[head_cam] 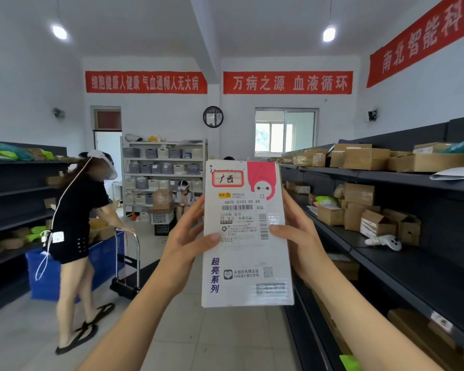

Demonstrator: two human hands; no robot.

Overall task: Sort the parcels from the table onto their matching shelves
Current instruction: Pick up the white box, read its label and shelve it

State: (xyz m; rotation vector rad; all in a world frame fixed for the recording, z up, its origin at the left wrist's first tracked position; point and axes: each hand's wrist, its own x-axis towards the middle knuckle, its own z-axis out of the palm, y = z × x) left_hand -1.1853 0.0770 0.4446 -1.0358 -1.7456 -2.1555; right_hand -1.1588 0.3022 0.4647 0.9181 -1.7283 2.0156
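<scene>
I hold a tall white parcel upright in front of me at chest height, its face turned toward me. It carries a shipping label with barcodes, a red-framed handwritten tag near the top and a pink cartoon print at the upper right. My left hand grips its left edge, thumb lying across the label. My right hand clasps the right edge, thumb on the front. A dark shelf unit with several cardboard boxes runs along my right side.
Another dark shelf unit stands at the left. A person in black bends over a blue crate and a hand trolley at the left of the aisle. A white rack of bins and a seated person are at the back.
</scene>
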